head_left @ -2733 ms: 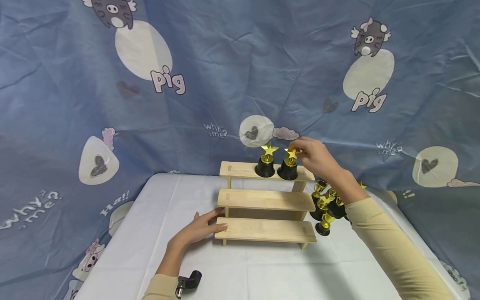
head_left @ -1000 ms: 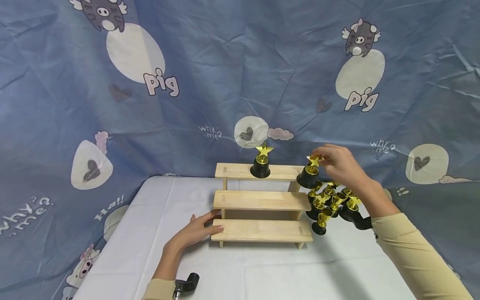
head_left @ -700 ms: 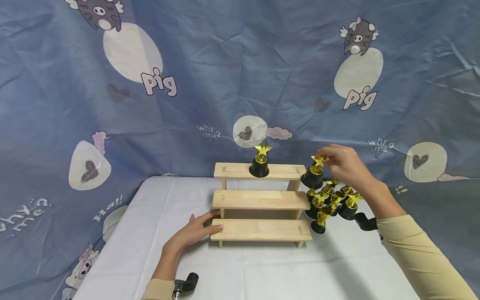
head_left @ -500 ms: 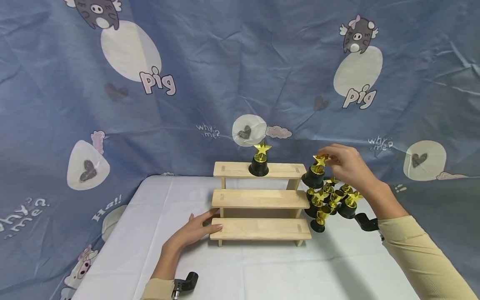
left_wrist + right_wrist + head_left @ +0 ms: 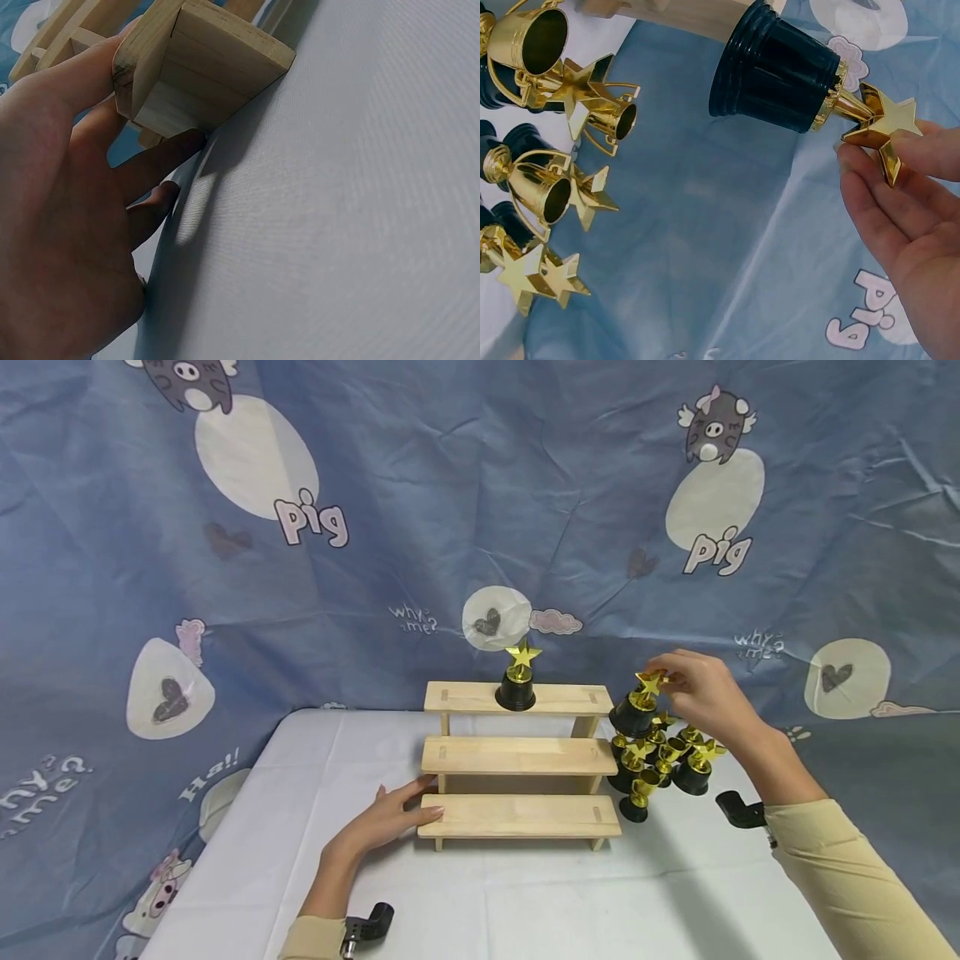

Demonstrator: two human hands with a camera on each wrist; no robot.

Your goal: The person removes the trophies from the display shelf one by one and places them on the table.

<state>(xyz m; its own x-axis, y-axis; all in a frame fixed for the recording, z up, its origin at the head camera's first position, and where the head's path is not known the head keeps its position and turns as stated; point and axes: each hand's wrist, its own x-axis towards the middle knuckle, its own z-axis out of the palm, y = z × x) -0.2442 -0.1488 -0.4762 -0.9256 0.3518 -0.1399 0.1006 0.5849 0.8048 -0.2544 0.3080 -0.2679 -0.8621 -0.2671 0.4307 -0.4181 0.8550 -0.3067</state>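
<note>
My right hand (image 5: 708,693) pinches the gold star at the top of a star trophy (image 5: 633,714) with a black base. The trophy is tilted and held in the air, right of the top step and above the other trophies. In the right wrist view, thumb and fingers grip the star (image 5: 889,124). My left hand (image 5: 386,818) rests against the left end of a three-step wooden stand (image 5: 517,814), fingers fairly straight, thumb on the lowest step. The left wrist view shows these fingers beside the step's end (image 5: 217,67). Another star trophy (image 5: 516,689) stands upright on the top step.
Several gold cup and star trophies (image 5: 667,756) with black bases stand close together right of the stand on a white-covered table (image 5: 525,910). A blue printed cloth (image 5: 420,485) hangs behind. Black camera mounts (image 5: 367,927) stick out from both wrists.
The right hand has lifted its star trophy off the top step and carried it rightward, past the stand's end. The left hand stays at the stand. The view has shifted slightly.
</note>
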